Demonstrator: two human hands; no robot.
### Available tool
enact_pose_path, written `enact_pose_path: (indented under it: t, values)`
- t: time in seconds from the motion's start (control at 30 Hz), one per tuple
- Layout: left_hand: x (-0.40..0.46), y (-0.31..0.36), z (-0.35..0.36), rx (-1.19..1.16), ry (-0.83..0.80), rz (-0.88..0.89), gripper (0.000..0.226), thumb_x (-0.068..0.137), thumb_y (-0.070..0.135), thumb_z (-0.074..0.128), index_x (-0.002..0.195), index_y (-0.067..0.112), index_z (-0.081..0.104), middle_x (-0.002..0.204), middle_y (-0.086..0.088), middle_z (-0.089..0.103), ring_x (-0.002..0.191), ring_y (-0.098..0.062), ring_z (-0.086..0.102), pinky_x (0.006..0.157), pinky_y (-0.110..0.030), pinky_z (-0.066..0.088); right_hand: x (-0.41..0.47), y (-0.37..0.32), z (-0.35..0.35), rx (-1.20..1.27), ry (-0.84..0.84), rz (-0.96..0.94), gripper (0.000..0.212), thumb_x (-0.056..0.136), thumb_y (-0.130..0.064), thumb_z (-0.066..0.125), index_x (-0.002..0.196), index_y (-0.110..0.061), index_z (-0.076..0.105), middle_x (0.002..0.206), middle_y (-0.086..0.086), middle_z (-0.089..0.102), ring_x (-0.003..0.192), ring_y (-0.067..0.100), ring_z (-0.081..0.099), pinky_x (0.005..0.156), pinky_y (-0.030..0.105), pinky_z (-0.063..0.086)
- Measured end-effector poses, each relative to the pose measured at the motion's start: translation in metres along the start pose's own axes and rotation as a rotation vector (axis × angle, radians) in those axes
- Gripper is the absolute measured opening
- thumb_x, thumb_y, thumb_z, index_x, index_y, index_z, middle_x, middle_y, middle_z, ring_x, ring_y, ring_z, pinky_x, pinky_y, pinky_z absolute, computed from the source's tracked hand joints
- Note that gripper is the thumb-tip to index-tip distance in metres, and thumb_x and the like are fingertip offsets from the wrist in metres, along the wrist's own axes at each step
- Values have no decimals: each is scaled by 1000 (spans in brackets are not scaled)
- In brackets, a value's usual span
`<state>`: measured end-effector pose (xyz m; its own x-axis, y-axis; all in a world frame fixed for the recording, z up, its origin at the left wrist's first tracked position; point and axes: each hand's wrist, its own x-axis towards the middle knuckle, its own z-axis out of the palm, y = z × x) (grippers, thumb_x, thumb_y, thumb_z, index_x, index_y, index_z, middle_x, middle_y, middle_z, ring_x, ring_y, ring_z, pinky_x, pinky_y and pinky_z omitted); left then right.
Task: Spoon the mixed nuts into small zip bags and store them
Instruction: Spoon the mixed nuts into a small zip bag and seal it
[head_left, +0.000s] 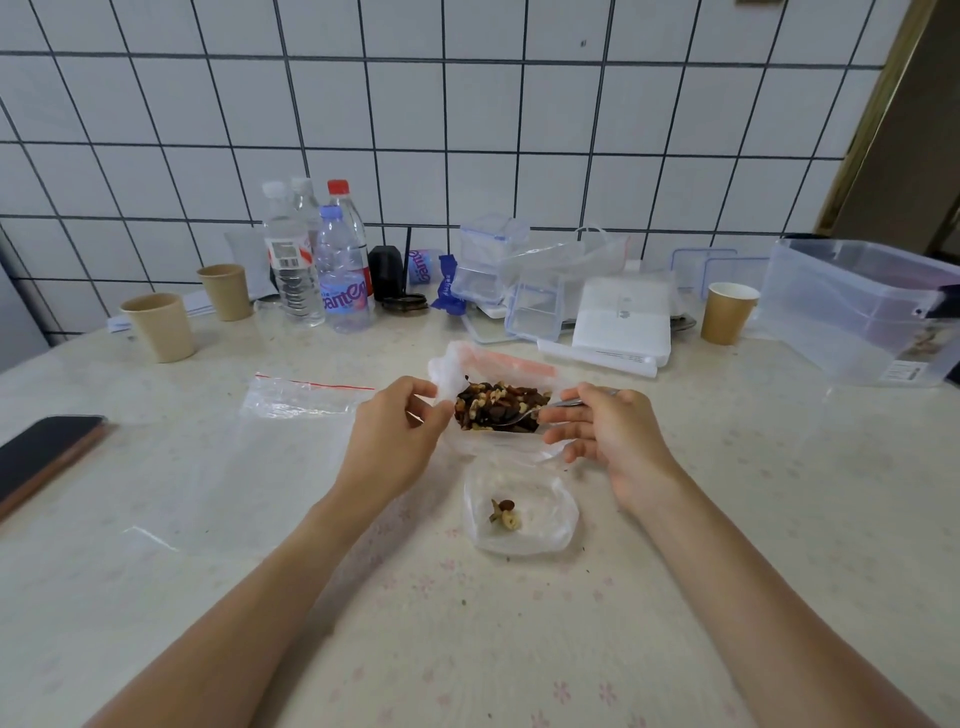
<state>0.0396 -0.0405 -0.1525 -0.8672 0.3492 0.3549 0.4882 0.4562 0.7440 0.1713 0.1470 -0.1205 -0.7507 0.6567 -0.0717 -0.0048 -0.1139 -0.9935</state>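
The left hand (395, 431) is pinching the rim of the big nut bag (498, 410) near the desk's middle, its fingers curled; the right hand (602, 431) is gripping the spoon (524, 413), dipping into the nuts. The small zip bag (519, 512) (limp, slippery film) is lying towards the near edge, best taken by its mouth.

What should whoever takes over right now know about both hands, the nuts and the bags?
Left hand pinches the rim of the big nut bag, holding it open.
Right hand holds the spoon, its bowl down in the mixed nuts.
Small bag lies nearer the person, open, with only a few nuts inside.
An unused zip bag lies flat to the left.
Done: filling of the first small bag has begun.
Left: keep spooning, seal it, fill more, store them, perhaps in the clear bin.
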Motion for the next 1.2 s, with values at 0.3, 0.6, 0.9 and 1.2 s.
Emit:
enact_pose_path:
  t: [0.3, 0.6, 0.9, 1.2]
  values:
    - [-10, 7, -17, 86, 13, -57, 41, 85, 65, 69, 101, 30, 53, 81, 9, 64, 72, -6, 60, 57, -27, 42, 1, -1, -5, 5, -5, -28, 30, 109, -20, 45, 97, -4, 67, 84, 17, 78, 61, 25, 71, 43, 29, 48]
    - [-43, 37, -32, 229, -456, -12, 74, 59, 102, 49, 96, 38, 59, 82, 14, 71, 75, -4, 69, 71, -30, 53, 1, -16, -17, 61, -106, -90, 28, 107, -18, 46, 94, -2, 65, 82, 22, 76, 55, 25, 68, 38, 28, 43]
    - [-43, 37, -33, -1, -467, -104, 10, 93, 27, 71, 97, 19, 65, 75, -5, 76, 59, -16, 72, 47, -21, 46, -3, -31, -31, 44, -301, -92, 28, 105, -16, 45, 91, 0, 64, 74, 21, 72, 50, 28, 63, 37, 26, 39]
    - [-37, 32, -31, -237, -536, -341, 20, 99, 24, 66, 99, 5, 72, 57, 4, 64, 48, -10, 59, 45, -21, 42, -25, -38, -25, -363, -549, -274, 32, 109, -24, 49, 93, -4, 68, 84, 22, 74, 66, 33, 68, 49, 33, 45]
